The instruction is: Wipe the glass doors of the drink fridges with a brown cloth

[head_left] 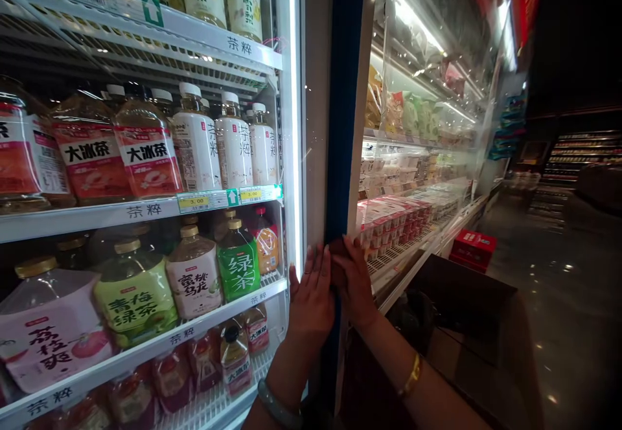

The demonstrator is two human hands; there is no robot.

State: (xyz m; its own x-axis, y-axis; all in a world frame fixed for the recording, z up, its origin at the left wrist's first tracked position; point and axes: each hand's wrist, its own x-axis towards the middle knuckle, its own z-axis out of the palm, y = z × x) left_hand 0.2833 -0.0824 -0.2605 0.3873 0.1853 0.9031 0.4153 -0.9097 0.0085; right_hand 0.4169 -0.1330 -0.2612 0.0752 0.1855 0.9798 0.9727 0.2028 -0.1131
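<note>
My left hand (313, 297), with a pale bangle (278, 404) on its wrist, rests flat against the grey edge (317, 125) of the drinks cooler. Its fingers point up and are slightly apart. Close beside it, my right hand (357, 284) lies against the dark blue upright (344, 106) between the two display units, its fingers bent and parted. A gold bracelet (413, 375) circles that wrist. Between the hands the area is dark, and some right fingertips are hard to make out. No held object shows in either hand.
Bottled teas (148, 151) fill the cooler shelves on the left. Right of the upright stands a chilled display with packed red-and-white cups (393, 219). An open cardboard box (466, 294) and a red box (473, 248) sit along its front, beside the shiny floor (564, 274).
</note>
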